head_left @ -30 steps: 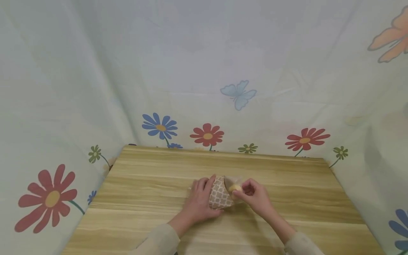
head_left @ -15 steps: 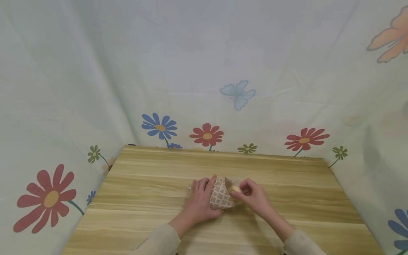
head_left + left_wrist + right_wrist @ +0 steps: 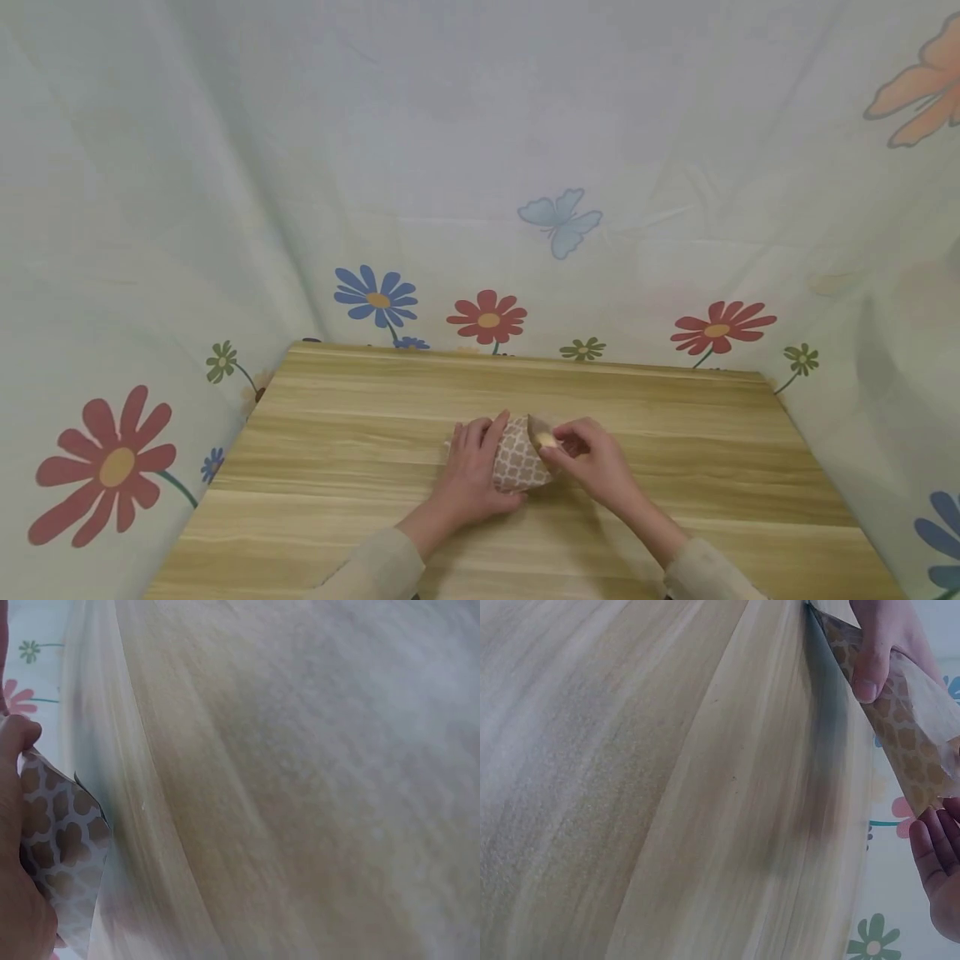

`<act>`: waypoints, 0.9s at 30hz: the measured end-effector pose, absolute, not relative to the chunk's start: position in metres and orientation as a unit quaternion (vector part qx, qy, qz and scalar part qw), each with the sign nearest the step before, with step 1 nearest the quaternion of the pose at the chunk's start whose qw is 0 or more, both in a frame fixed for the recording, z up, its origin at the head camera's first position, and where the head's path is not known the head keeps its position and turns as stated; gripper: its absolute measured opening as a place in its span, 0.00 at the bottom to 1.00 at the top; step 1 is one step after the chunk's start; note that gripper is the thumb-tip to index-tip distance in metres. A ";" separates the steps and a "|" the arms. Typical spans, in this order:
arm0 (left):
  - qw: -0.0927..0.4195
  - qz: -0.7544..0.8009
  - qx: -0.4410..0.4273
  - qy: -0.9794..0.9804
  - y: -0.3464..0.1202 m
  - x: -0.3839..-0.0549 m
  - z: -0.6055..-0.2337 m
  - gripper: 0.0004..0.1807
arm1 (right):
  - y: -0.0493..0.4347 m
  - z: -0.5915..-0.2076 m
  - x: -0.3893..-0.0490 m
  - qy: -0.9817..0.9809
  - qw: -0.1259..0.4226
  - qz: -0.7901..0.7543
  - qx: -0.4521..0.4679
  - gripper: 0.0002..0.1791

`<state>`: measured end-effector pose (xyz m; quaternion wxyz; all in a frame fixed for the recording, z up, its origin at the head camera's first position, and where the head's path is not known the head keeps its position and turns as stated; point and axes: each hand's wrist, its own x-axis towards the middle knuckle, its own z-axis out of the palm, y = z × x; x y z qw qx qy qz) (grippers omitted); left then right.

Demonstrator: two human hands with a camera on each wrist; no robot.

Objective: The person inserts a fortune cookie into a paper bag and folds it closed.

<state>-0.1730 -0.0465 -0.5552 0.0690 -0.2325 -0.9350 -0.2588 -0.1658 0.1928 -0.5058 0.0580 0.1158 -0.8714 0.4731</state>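
Note:
A brown paper bag (image 3: 517,462) with a white lattice print lies tilted over the table, its mouth turned to the right. My left hand (image 3: 468,475) grips it from the left, thumb near its lower edge and fingers over the far side. At the mouth, my right hand (image 3: 596,462) pinches a small pale yellow piece (image 3: 547,439), partly inside the bag; its kind is too blurred to tell. The right wrist view shows a translucent side on the bag (image 3: 904,724), with the left thumb (image 3: 871,688) pressing the printed paper. In the left wrist view, the bag (image 3: 64,840) is at the left edge.
The wood-grain table (image 3: 360,400) spreads around both hands. Behind it and at its sides hangs a pale curtain (image 3: 450,125) printed with flowers and butterflies.
My right hand has moved slightly left, bringing the pale yellow piece deeper into the bag's mouth, so less of it shows. My left hand stays gripping the bag.

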 end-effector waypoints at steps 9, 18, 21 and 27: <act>0.074 -0.273 -0.231 -0.931 -0.043 -0.175 -0.553 0.71 | 0.195 -0.496 -0.164 -0.882 0.095 0.443 0.131 0.09; 0.088 -0.275 -0.241 -0.927 -0.039 -0.175 -0.553 0.71 | 0.195 -0.487 -0.167 -0.905 0.050 0.383 0.180 0.08; 0.093 -0.276 -0.245 -0.925 -0.037 -0.175 -0.553 0.71 | 0.196 -0.485 -0.169 -0.908 0.041 0.362 0.205 0.07; 0.092 -0.285 -0.250 -0.921 -0.035 -0.174 -0.551 0.70 | 0.201 -0.484 -0.169 -0.901 0.052 0.362 0.232 0.06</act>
